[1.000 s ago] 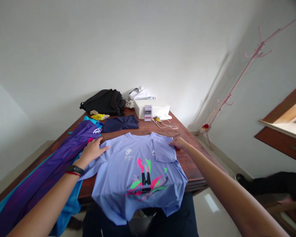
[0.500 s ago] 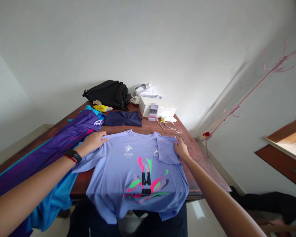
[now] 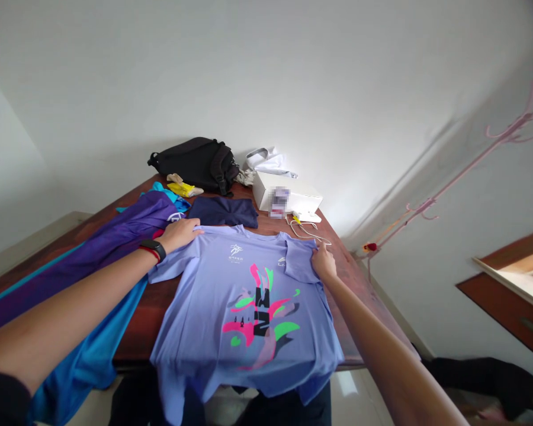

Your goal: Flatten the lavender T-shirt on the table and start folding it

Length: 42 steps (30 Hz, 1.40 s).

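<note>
A lavender T-shirt [image 3: 213, 307] with a pink, green and black print lies front side up, its hem hanging over the near table edge. My left hand [image 3: 182, 234], with a black band on the wrist, grips the shirt at the left shoulder. At the other side my right hand [image 3: 323, 261] pinches the right sleeve, which is folded inward across the chest. The left sleeve spreads outward below my left forearm. Purple and blue clothing [image 3: 128, 228] lies just left of my left hand. Beyond the collar is a folded navy cloth [image 3: 224, 212].
On the far part of the wooden table [image 3: 135, 331] are a black backpack [image 3: 190, 163], a white box [image 3: 288, 190], a white bag [image 3: 270, 161], a yellow item [image 3: 180, 189] and a white cord [image 3: 308, 232]. A pink coat rack [image 3: 462, 168] leans at the right.
Both hands still hold the shirt. It has shifted away from me, up toward the navy cloth, and more of the print shows flat on the table.
</note>
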Available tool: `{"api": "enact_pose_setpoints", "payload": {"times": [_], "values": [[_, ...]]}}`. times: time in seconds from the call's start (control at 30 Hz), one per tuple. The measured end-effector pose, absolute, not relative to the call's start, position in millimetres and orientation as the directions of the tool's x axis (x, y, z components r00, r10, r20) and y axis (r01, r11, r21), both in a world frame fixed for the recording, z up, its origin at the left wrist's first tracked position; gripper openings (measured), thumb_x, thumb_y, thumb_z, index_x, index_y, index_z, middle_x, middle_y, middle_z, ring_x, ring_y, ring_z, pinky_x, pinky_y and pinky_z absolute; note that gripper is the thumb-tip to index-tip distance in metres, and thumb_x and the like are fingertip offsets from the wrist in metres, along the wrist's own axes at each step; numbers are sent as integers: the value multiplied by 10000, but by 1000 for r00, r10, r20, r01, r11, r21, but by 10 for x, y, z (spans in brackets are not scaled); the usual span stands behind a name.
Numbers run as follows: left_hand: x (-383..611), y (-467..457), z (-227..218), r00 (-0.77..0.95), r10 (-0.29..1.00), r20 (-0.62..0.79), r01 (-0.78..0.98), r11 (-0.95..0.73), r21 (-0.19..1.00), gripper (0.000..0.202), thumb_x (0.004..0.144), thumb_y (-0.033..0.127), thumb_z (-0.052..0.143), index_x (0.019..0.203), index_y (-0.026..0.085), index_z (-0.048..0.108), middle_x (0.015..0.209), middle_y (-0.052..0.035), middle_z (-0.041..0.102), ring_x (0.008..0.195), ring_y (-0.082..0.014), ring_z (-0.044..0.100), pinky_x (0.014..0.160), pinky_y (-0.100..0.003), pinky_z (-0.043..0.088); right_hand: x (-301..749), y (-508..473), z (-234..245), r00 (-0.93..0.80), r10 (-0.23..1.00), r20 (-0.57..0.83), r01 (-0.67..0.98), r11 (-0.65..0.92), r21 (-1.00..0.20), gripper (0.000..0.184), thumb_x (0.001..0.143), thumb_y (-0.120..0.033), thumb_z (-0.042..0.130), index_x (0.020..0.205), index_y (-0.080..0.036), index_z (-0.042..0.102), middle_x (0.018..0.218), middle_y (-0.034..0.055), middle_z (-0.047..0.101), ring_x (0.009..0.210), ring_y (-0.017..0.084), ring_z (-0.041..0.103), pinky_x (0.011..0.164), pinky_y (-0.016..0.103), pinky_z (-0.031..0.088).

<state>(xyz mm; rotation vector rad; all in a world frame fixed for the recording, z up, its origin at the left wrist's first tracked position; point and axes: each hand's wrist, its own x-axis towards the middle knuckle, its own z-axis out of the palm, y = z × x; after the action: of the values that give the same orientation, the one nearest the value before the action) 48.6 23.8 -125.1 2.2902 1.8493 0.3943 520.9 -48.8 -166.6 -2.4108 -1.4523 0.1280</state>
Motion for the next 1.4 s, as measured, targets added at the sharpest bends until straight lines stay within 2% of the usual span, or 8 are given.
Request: {"api": "enact_pose_setpoints", "payload": {"times": [0.27,0.4,0.57,0.77,0.97,1.1,1.27,1.4], "values": [[196,309,-1242,140,990,23,950,-141,279,493,901,559,661,1067,95,655,889,2,675,825,-165,549,832,-248,381,5108,-517,-1654,417,887,198,893,-361,-268,429,1001,-365,420,1368,-147,468,1301,211,592,1167,348,604,938,438,470],[-64,416,-1229,227,970,-82,930,-191,313,492,767,468,823,1086,122,682,931,30,708,812,-147,583,769,-190,386,4882,-526,-1636,246,926,287,962,-196,-192,458,992,-423,456,1373,-172,496,1365,200,529,1275,370,509,1023,470,435],[-297,450,-1202,276,946,-170,871,-172,459,624,647,373,908,1171,126,676,1087,33,733,990,-169,625,836,-166,412,4458,-410,-1726,52,990,130,959,-13,-284,504,996,-485,466,1421,-216,496,1552,152,400,1440,345,383,1159,483,339],[-201,322,-1036,315,933,-172,667,-90,739,578,754,420,826,1243,165,649,1188,32,705,1064,-173,633,878,-190,461,3979,-452,-1662,-160,986,34,929,162,-334,600,973,-505,538,1480,-196,454,1663,169,221,1548,438,75,1195,659,185],[218,182,-1008,275,958,-83,344,-18,939,495,835,396,703,1273,175,640,983,-2,721,855,-168,648,749,-241,505,3471,-643,-1358,-585,781,218,572,588,-572,422,992,-413,564,1392,-278,552,1524,108,482,1397,267,484,1172,470,390],[467,77,-1104,215,972,-92,143,62,988,548,844,376,704,1345,201,564,930,-8,698,807,-167,659,774,-324,558,3281,-696,-1510,-581,716,387,391,663,-638,279,994,-290,563,1260,-248,638,1343,107,623,1277,227,575,1095,426,475],[732,-81,-1326,233,972,34,320,-109,941,693,906,512,621,1469,198,367,1256,-144,676,1073,-274,702,908,-459,571,3264,-700,-1745,-543,707,454,343,679,-649,184,958,-179,574,1093,-216,693,1154,95,695,1094,215,647,980,387,534],[939,-290,-1614,465,816,342,654,-578,489,591,968,386,548,1497,171,395,1442,-168,569,1337,-307,544,1125,-508,428,3271,-698,-1727,-527,718,455,306,660,-687,170,955,-153,571,1067,-201,691,1096,89,703,1047,205,652,951,359,534]]}}
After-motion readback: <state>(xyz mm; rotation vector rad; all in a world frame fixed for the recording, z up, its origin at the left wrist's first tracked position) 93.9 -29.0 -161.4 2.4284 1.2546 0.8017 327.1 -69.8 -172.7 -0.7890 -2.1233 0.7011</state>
